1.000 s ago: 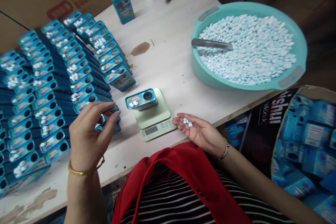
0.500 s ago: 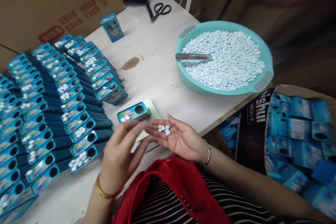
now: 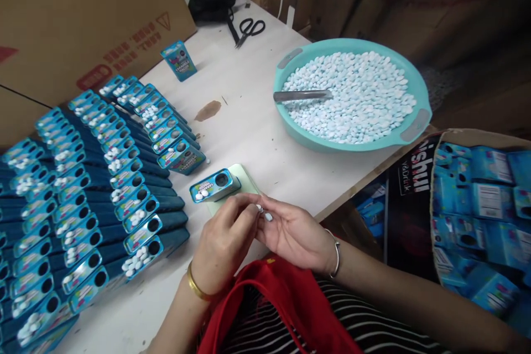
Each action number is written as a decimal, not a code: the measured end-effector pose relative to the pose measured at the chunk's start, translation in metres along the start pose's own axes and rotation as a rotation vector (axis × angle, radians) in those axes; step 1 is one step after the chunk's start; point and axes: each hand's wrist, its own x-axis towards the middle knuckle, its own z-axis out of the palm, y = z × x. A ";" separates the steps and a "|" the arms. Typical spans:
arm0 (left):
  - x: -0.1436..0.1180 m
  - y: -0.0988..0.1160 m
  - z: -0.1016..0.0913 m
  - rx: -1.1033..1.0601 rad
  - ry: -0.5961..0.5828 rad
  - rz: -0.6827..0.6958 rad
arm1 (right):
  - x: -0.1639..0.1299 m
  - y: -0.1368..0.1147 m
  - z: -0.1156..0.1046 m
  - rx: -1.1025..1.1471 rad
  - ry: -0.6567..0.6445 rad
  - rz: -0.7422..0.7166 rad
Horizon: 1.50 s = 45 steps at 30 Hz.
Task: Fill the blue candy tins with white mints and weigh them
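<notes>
Cupped palm up, my right hand (image 3: 296, 238) holds a few small white candies (image 3: 268, 216). The fingers of my left hand (image 3: 228, 232) pinch together over that palm at the candies; the fingertips partly cover what they grip. Just beyond both hands, a blue candy box (image 3: 214, 183) stands on a pale green pad (image 3: 248, 180). Its top has a dark round hole, and a couple of candies lie at the top's left end. A teal basin (image 3: 332, 146) full of the same candies sits at the right, with a metal scoop (image 3: 301, 96) in it.
Rows of blue boxes (image 3: 136, 193) fill the table's left side, many with candies on top. One box (image 3: 179, 61) stands apart near scissors (image 3: 250, 30). A large carton (image 3: 103, 22) borders the back left. Below the table's right edge, an open carton (image 3: 409, 199) holds more boxes.
My left hand has come right, from beside my right palm onto the candies in it, and its fingers have closed. The right hand's fingers have curled. The view has shifted slightly.
</notes>
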 end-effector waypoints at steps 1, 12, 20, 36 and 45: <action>0.001 0.000 -0.001 0.020 -0.011 0.005 | 0.001 0.000 0.001 -0.011 0.000 -0.013; 0.019 -0.017 -0.030 0.031 0.226 -0.082 | 0.006 -0.013 0.019 -0.016 -0.029 -0.036; 0.021 -0.025 -0.033 0.083 0.175 -0.139 | 0.007 -0.016 0.014 -0.053 0.012 -0.064; -0.006 0.045 0.071 0.023 -0.248 -0.020 | -0.052 -0.011 -0.058 -0.072 0.342 0.017; -0.010 0.042 0.067 -0.016 -0.261 -0.129 | -0.042 -0.006 -0.048 -0.116 0.331 -0.011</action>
